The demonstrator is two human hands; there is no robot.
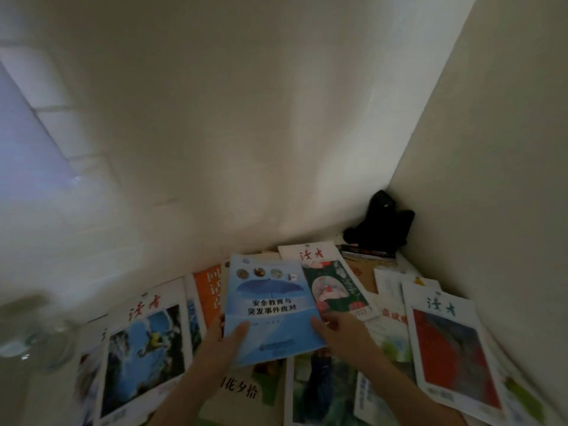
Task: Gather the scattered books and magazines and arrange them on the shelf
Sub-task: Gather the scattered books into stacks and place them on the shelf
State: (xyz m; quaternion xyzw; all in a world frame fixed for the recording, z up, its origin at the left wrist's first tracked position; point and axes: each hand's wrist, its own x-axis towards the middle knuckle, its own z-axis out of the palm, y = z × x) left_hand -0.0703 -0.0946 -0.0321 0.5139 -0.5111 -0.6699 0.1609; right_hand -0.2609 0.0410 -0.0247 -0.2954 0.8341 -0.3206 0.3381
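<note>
From the head camera, both hands hold one pale blue booklet (270,305) with an umbrella on its cover, lifted slightly above a spread of magazines. The left hand (219,345) pinches its lower left corner, thumb on top of the cover. The right hand (341,332) grips the booklet's right edge, fingers curled toward it.

Under and around the booklet lie scattered magazines: one with a blue splash picture (144,355) to the left, an orange book (209,290) just behind it, a green-covered magazine (335,287) touching the booklet's right side, and a red-covered magazine (451,348) far right. They overlap on a pale surface in a corner between two white walls (246,133). A black soft object (381,222) sits in the corner; a blurred glass item (46,342) stands at left.
</note>
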